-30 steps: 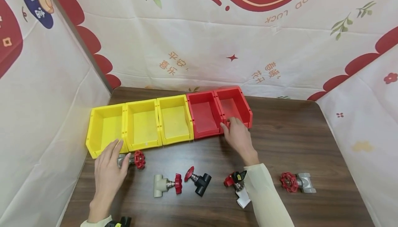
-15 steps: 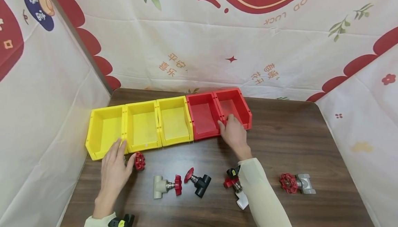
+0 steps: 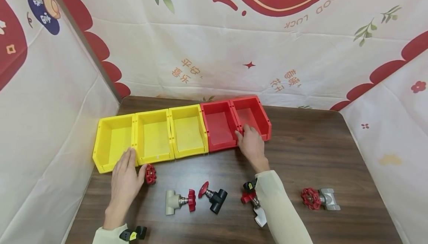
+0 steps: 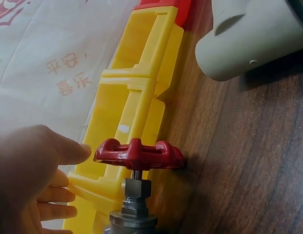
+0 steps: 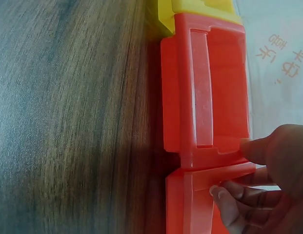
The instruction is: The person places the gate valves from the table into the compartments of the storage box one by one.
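Observation:
A row of three yellow bins [image 3: 153, 159] joins two red bins [image 3: 222, 146] on the brown table. My left hand [image 3: 125, 184] lies with fairly straight fingers at the wall between the two leftmost yellow bins. Its thumb points toward the red handwheel [image 4: 139, 155] of a metal valve; in the head view the hand covers the valve's body. My right hand [image 3: 251, 145] grips the adjoining walls of the two red bins. In the right wrist view its thumb [image 5: 253, 150] touches the upper red bin, and its fingers curl into the lower one.
In front of the bins lie a beige tee valve [image 3: 171, 202], a black tee valve [image 3: 218, 201], a white valve [image 3: 260, 216] partly under the right sleeve, and a silver valve [image 3: 329, 199] at right. Printed cloth walls [image 3: 217, 43] enclose the table's back and sides.
My left hand has shifted right along the yellow bins' front, covering more of the metal valve. The right hand has drawn slightly left and stays at the red bins. The bins look unmoved.

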`<action>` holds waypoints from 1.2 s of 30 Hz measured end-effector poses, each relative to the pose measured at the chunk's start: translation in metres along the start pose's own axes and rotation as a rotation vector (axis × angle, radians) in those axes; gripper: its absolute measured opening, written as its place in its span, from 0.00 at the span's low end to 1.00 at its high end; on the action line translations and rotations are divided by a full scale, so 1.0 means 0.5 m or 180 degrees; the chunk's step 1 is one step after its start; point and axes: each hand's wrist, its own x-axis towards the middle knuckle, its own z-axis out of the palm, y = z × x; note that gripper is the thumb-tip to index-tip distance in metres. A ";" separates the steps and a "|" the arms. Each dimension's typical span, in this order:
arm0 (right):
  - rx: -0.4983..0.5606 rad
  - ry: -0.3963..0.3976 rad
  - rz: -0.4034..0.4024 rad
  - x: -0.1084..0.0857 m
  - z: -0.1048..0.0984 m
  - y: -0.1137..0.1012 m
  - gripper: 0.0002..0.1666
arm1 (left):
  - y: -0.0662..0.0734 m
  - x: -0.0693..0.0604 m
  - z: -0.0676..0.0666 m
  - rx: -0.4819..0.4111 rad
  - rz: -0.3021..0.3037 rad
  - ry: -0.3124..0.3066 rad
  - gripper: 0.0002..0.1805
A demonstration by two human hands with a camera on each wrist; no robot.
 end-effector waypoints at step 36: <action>0.0061 -0.0247 0.0361 -0.027 -0.015 0.031 0.22 | 0.021 0.032 0.018 0.0099 0.0107 -0.0307 0.43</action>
